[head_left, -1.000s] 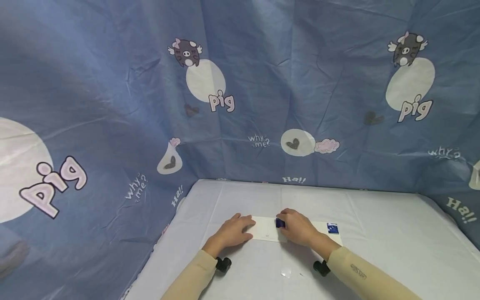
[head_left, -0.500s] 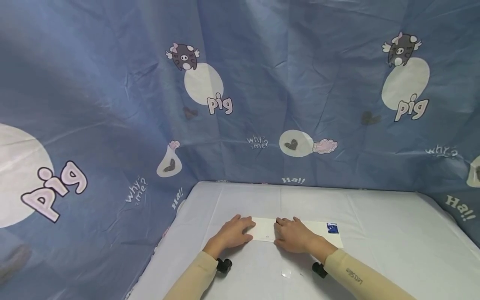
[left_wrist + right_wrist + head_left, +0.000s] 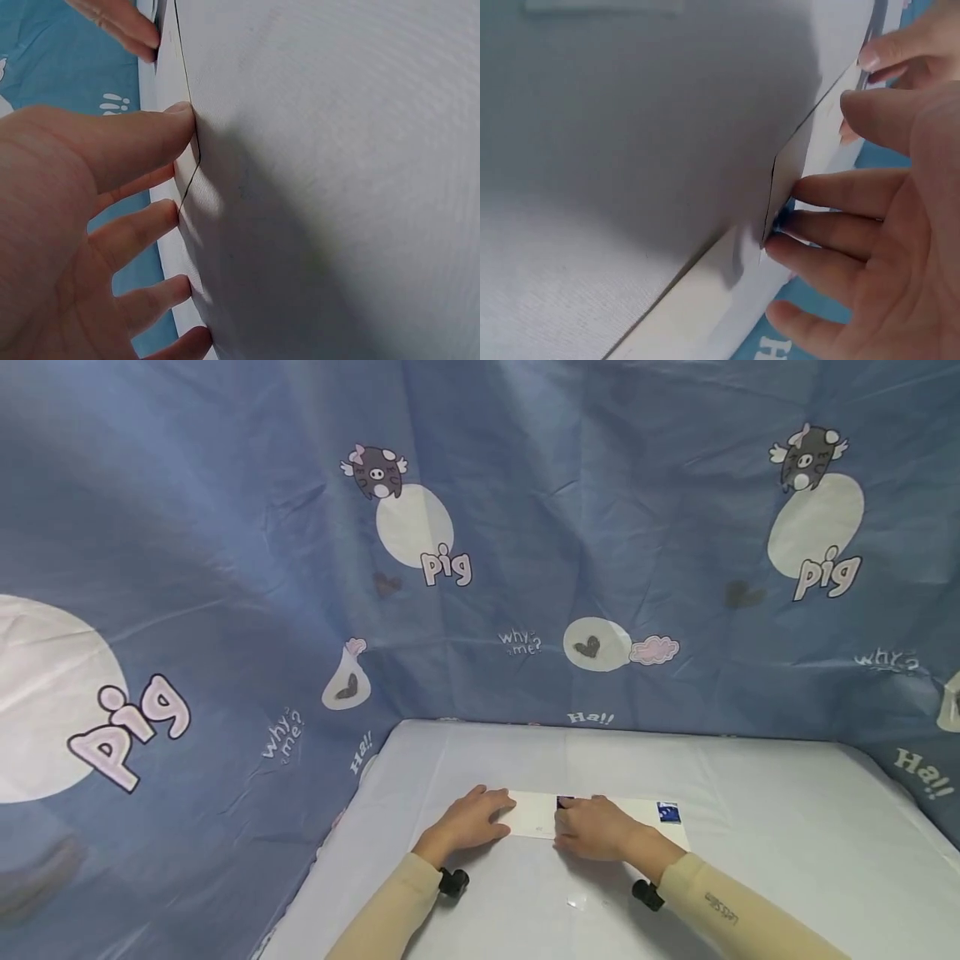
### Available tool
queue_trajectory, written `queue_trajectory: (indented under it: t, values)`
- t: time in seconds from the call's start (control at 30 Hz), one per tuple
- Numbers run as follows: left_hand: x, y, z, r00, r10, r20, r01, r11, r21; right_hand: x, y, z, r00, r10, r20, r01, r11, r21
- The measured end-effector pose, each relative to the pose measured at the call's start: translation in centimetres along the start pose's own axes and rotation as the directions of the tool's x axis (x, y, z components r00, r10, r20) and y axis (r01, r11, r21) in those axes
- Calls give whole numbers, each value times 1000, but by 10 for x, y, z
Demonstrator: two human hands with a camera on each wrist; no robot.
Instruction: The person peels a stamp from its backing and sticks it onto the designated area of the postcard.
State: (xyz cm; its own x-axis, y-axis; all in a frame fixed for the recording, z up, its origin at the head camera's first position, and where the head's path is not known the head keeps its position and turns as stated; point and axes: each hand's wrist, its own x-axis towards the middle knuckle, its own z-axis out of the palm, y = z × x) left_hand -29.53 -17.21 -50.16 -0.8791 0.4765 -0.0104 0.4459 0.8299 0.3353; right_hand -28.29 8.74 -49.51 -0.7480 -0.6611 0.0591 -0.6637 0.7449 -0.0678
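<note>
A white paper card (image 3: 534,814) lies flat, with a dark blue stamp-like square (image 3: 565,802) at its far right corner. My left hand (image 3: 468,821) touches the card's left end, fingers spread and nearly straight; in the left wrist view the thumb (image 3: 178,116) meets its near edge. At the other end my right hand (image 3: 597,829) rests its fingertips on the blue square and partly hides it. The right wrist view shows those fingers (image 3: 832,187) extended over the card's corner. Partly behind that hand lies a second white card (image 3: 647,810), bearing a similar blue square (image 3: 669,812).
A small shiny clear piece (image 3: 576,902) lies on the white-covered table (image 3: 765,860), nearer than the cards. A blue printed curtain (image 3: 480,685) stands along the table's back and left side. A black strap-on piece (image 3: 453,882) sits at each wrist.
My right fingertips have moved from the blue square's far edge toward me, over it, covering it midway; its far part shows again now. The left hand stays in place.
</note>
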Motion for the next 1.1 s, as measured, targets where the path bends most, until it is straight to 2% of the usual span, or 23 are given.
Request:
queue_trajectory:
  t: [0.13,0.37,0.6,0.7,0.87,1.1]
  values:
    - [2,2,0,1000,-1,-1,1,1000,-1,-2,2,4,999,-32,-40,33,999,19]
    - [2,4,4,1000,-27,15,27,1000,-13,-3,4,9,998,-16,-55,19,999,47]
    - [3,2,7,999,-41,10,41,999,-17,-6,0,12,996,-35,-77,35,999,-5]
    - [3,1,8,999,-47,12,47,999,-13,-8,-1,13,997,-34,-66,34,999,-3]
    - [4,2,5,999,-40,7,40,999,-12,-8,-1,7,1000,2,-3,-2,1000,26]
    - [5,13,1,999,-41,-1,41,999,-33,-7,7,-5,1000,11,16,-13,994,105]
